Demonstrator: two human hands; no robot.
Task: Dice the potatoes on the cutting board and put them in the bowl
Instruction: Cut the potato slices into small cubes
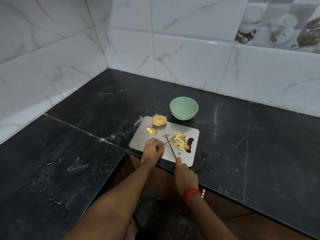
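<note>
With the left hand [152, 150], pins a thin potato strip [165, 144] to the steel cutting board [183, 128], fingers curled over it and pinching. With the right hand [185, 175], grips one knife [170, 147] (handle hidden inside the fist), forefinger laid along the spine. Holds the blade slanting across the board, tip near a lone curved sliver [166, 135], edge just right of the pinned strip.

Counting the potato on the board:
- One whole unpeeled potato [159, 120] at the far left corner.
- One sliced chunk [151, 130] just in front of it, fanned into several slices (too small to number).
- One heap of yellow dice [180, 142] right of the blade, too jumbled to count, some lying against the board's dark handle slot [190, 142].

One pale green bowl [184, 116] on the black counter [242, 144], just beyond the board's far edge, near the whole potato but apart from it. All visible potato on the board.

Around: white marbled wall tiles [181, 54] on two sides, meeting in a corner behind the counter. One patterned grey tile [280, 23] at upper right. One red thread [190, 193] round the right wrist. Board close to the counter's front edge. Blocks the board's near left part and most of the strip with the left hand.
</note>
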